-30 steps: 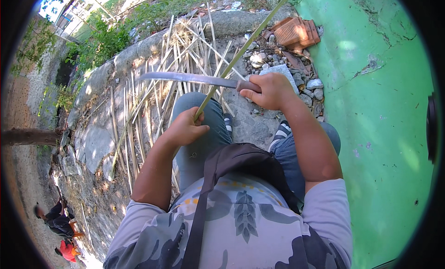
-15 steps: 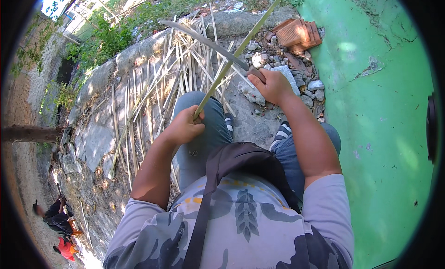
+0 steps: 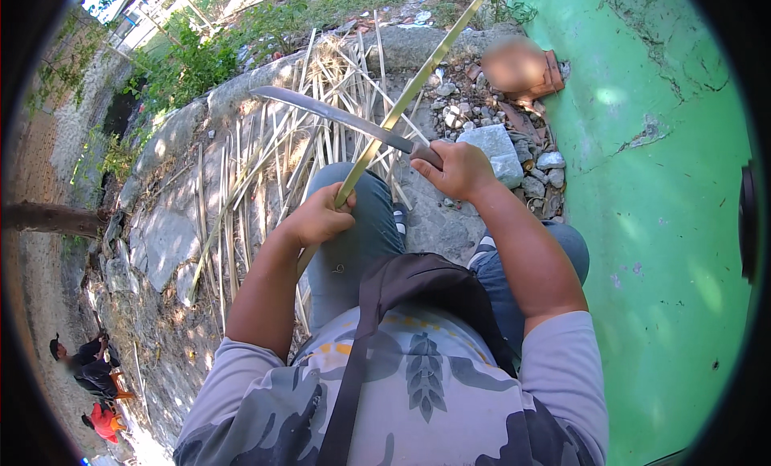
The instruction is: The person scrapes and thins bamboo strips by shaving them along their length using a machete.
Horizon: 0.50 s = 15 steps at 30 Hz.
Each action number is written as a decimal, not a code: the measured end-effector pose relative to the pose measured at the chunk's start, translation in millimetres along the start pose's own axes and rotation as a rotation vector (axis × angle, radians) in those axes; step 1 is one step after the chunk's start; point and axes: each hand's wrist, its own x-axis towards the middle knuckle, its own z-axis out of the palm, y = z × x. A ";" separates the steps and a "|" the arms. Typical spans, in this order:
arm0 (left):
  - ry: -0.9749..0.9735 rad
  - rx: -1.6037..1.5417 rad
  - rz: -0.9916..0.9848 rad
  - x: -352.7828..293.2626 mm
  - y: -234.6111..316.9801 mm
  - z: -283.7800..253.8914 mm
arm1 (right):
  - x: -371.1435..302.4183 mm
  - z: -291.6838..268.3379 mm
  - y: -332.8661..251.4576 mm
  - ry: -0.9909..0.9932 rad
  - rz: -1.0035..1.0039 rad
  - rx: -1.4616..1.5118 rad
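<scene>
My left hand [image 3: 324, 215] is closed around the lower part of a long, flat, pale green strip [image 3: 414, 87], which looks like split bamboo. The strip slants up and to the right, away from me, and its lower end shows below the hand. In my right hand [image 3: 459, 172] is the brown handle of a machete [image 3: 333, 112]. Its long, slightly curved blade points left and crosses the strip near the handle, apparently against it. My left knee [image 3: 341, 253], in jeans, is just beneath the left hand.
Many pale split strips [image 3: 325, 132] lie piled on the stone ground beyond and left of my knees. Stone blocks [image 3: 491, 151], rubble and clay tiles [image 3: 546, 76] are by the green wall [image 3: 642, 249] at right. Two people [image 3: 90, 365] sit far left.
The machete has moved left and toward me along the strip, and its blade now shows its broad side more. My left hand has stayed nearly in place; the strip has shifted slightly.
</scene>
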 end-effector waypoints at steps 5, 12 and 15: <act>0.064 -0.041 0.026 -10.6 -6.0 5.2 | -1.5 -13.6 -27.3 -0.032 -0.079 -0.042; 0.066 0.107 0.031 -7.7 7.1 12.4 | -1.6 -31.0 1.4 0.039 0.063 -0.071; 0.070 0.092 0.052 -12.8 5.9 10.6 | -6.0 -34.9 -24.2 -0.019 -0.025 -0.050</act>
